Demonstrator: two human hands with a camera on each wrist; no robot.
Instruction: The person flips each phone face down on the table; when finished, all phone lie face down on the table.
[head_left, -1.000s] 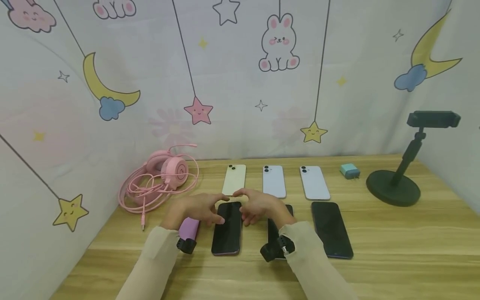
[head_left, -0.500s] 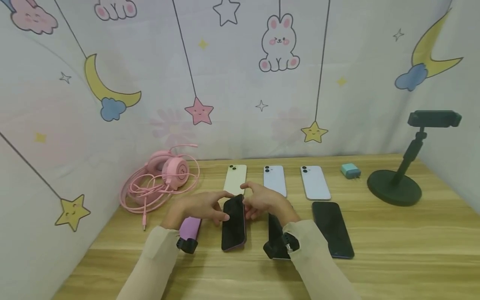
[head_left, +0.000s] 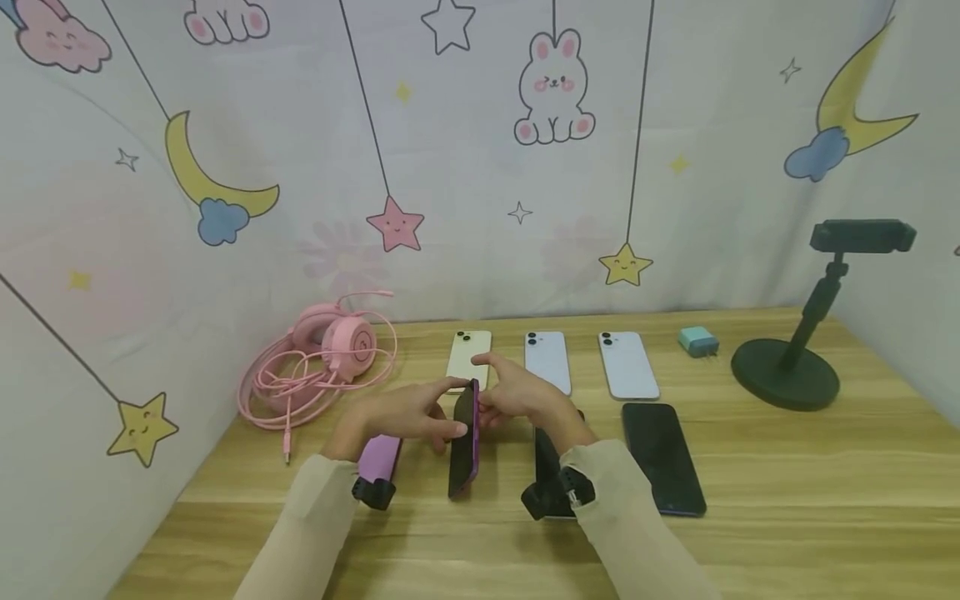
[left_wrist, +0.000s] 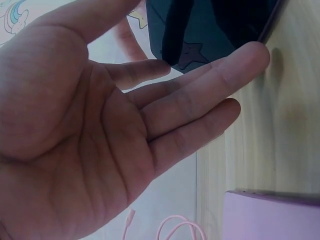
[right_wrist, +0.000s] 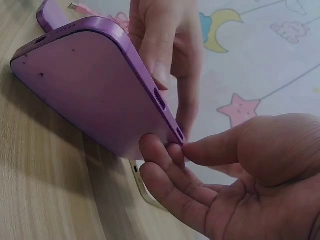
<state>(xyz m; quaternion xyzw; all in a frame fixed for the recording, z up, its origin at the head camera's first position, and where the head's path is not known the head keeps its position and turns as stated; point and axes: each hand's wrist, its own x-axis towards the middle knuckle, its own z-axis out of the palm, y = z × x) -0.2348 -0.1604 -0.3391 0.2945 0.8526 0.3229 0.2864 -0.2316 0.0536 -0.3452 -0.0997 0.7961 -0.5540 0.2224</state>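
A purple phone (head_left: 462,460) with a dark screen stands tilted up on its long edge, screen turned to the left. My left hand (head_left: 397,414) pinches it near the top, thumb on the screen side and index finger at the upper edge. In the left wrist view the other fingers stretch out straight beside the screen. Across from it, my right hand (head_left: 521,396) grips the upper corner; the right wrist view has its thumb on the side edge and fingertips against the purple back (right_wrist: 80,85). A second purple phone (head_left: 380,457), back up, lies by my left wrist.
Two dark-screened phones, one (head_left: 549,458) partly under my right wrist and one (head_left: 663,458) further right, lie on the wooden table. Behind are a pale yellow phone (head_left: 465,352), two white phones (head_left: 628,367), pink headphones (head_left: 348,346), a charger (head_left: 698,342) and a phone stand (head_left: 786,375).
The middle phone lay flat, screen up, with both hands at its top; now it is lifted and turned onto its edge, its purple side showing. My right hand has moved slightly up.
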